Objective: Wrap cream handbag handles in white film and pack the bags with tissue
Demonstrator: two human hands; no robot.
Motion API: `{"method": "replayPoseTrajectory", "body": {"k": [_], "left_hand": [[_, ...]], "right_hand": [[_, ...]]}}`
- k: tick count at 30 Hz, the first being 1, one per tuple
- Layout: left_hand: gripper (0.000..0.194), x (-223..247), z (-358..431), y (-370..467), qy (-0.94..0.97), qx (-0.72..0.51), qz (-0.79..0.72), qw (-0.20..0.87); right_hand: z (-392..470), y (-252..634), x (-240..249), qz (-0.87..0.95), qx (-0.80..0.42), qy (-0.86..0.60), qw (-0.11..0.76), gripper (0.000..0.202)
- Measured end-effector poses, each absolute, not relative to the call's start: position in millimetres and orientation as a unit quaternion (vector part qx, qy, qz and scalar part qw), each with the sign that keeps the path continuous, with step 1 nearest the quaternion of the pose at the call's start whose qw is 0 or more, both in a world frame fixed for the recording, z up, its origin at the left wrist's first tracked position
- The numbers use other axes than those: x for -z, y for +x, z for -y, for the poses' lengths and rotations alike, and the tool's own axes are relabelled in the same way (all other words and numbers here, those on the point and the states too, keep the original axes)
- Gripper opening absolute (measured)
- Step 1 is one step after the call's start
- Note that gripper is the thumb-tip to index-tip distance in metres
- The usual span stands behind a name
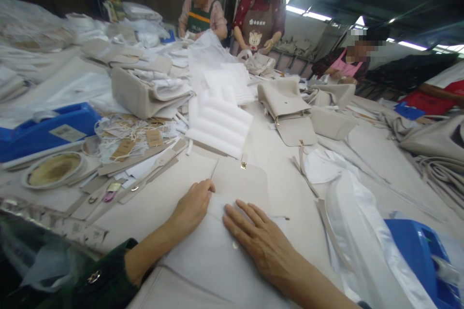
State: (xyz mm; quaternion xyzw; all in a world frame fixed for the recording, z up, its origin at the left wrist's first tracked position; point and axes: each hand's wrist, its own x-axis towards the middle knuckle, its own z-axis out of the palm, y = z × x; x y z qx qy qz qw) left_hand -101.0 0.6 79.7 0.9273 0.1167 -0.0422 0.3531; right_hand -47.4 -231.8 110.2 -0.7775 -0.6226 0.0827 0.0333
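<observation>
A thin white sheet lies over the body of a beige bag in front of me. Beyond its upper edge, the bag's flap is spread out on the table, with a small gold clasp at its far end. My left hand has its fingers curled together in a pinch at the sheet's upper left corner. Flat on the sheet rests my right hand, fingers stretched out and palm down. A short strap end with a metal tip sticks out to the right of the sheet.
To the left are a blue tape dispenser, a round tub, a heap of tags and straps. White padding and beige bags lie ahead. Another blue dispenser stands right. Several people work across the table.
</observation>
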Motion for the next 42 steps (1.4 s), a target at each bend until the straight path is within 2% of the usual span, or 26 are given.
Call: {"method": "replayPoseTrajectory", "body": {"k": [3,7,9,12,14,16,19,22,28,31,33,35,38,42], "left_hand": [[0.021,-79,-9,-101,0.925,0.047,-0.098,0.365],[0.032,-102,-13,-96,0.975,0.056,-0.045,0.210],[0.045,-118,-9,-94,0.983,0.025,0.008,0.180],[0.056,-126,4,-96,0.936,0.016,0.149,0.319],[0.053,-117,13,-99,0.882,0.036,0.203,0.424],[0.050,-102,19,-104,0.855,0.037,0.207,0.474],[0.045,-87,22,-111,0.859,0.018,0.203,0.470],[0.038,-88,20,-115,0.876,0.024,0.239,0.419],[0.040,-94,21,-119,0.896,0.016,0.270,0.352],[0.035,-93,22,-118,0.896,0.009,0.270,0.353],[0.030,-93,23,-117,0.889,0.005,0.277,0.366],[0.033,-92,22,-115,0.882,0.012,0.276,0.381],[0.045,-90,21,-113,0.881,0.030,0.260,0.394],[0.050,-91,20,-111,0.877,0.042,0.254,0.406]], "right_hand": [[229,-49,-117,0.638,-0.121,-0.759,0.044,0.057],[225,-49,-122,0.646,-0.134,-0.750,0.049,0.052],[224,-50,-124,0.646,-0.130,-0.750,0.052,0.051],[221,-51,-127,0.642,-0.123,-0.754,0.066,0.050],[220,-50,-127,0.639,-0.127,-0.754,0.086,0.051],[224,-47,-125,0.638,-0.143,-0.749,0.107,0.052],[243,-42,-123,0.628,-0.166,-0.748,0.138,0.051],[269,-41,-133,0.583,-0.184,-0.776,0.153,0.044],[270,-59,-182,0.464,-0.148,-0.869,0.084,0.034],[237,-75,-181,0.430,-0.132,-0.879,0.159,0.032],[217,-81,-167,0.417,-0.149,-0.864,0.240,0.032],[206,-84,-149,0.388,-0.154,-0.861,0.292,0.030],[206,-84,-129,0.322,-0.151,-0.873,0.333,0.024],[213,-84,-124,0.283,-0.164,-0.872,0.365,0.017]]}}
